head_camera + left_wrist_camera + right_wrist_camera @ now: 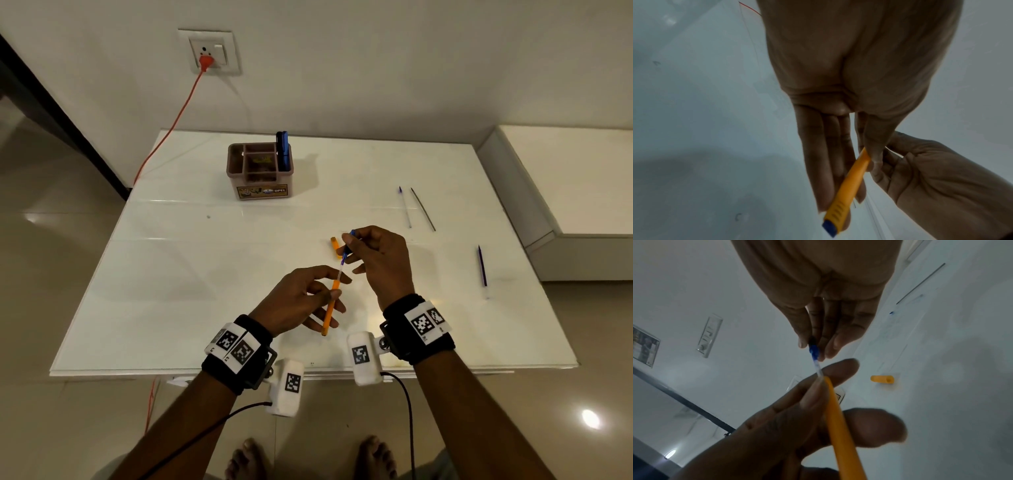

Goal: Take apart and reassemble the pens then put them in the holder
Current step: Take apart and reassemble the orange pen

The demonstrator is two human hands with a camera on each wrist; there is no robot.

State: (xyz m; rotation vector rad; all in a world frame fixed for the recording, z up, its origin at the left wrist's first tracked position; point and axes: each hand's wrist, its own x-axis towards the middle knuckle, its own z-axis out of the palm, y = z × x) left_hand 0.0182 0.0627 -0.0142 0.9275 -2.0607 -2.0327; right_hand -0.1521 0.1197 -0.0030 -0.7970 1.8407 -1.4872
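My left hand (308,301) pinches an orange pen barrel (330,305) between thumb and forefinger above the table's front middle; its blue end (830,228) points toward me. My right hand (373,257) pinches the blue tip end of a refill (344,257), whose clear tube (819,369) sits partly inside the barrel's open end (826,379). An orange cap (334,242) lies on the table just beyond the hands. The brown pen holder (260,171) stands at the back with blue pens (282,150) in its right compartment.
Two loose refills (405,207) (423,209) lie at the right back of the white table (205,274), and a purple one (482,267) lies near the right edge. An orange cable (171,126) runs from a wall socket to the floor on the left.
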